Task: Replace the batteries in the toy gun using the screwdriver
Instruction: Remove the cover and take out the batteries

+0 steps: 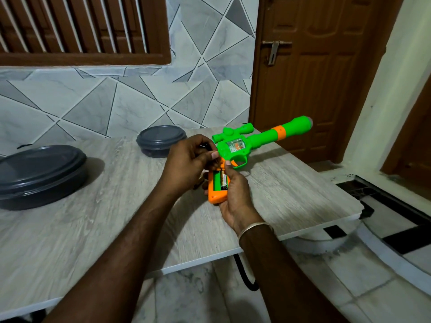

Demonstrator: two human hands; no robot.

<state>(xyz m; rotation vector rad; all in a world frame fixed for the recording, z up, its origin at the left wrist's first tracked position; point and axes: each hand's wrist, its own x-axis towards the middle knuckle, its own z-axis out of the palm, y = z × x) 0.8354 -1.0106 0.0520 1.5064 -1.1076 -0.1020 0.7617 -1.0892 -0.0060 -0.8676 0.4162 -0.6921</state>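
The green and orange toy gun (pixel 236 145) lies over the wooden table (pixel 93 220), barrel pointing to the far right. Its orange handle (pixel 217 196) faces me with the battery compartment open. One battery (pixel 224 181) sits in the right slot, while the left slot shows bare green plastic. My right hand (pixel 236 197) grips the handle from the right side. My left hand (pixel 186 159) hovers at the top of the compartment, fingers curled, pinching a small dark piece (pixel 206 145) that looks like a battery. A brownish object (pixel 197 184) peeks out under my left wrist; it is mostly hidden.
A large dark grey lidded bowl (pixel 39 176) stands at the left of the table and a smaller one (pixel 161 140) at the back. The table's right edge (pixel 326 226) drops to a tiled floor. A brown door (pixel 314 71) is behind.
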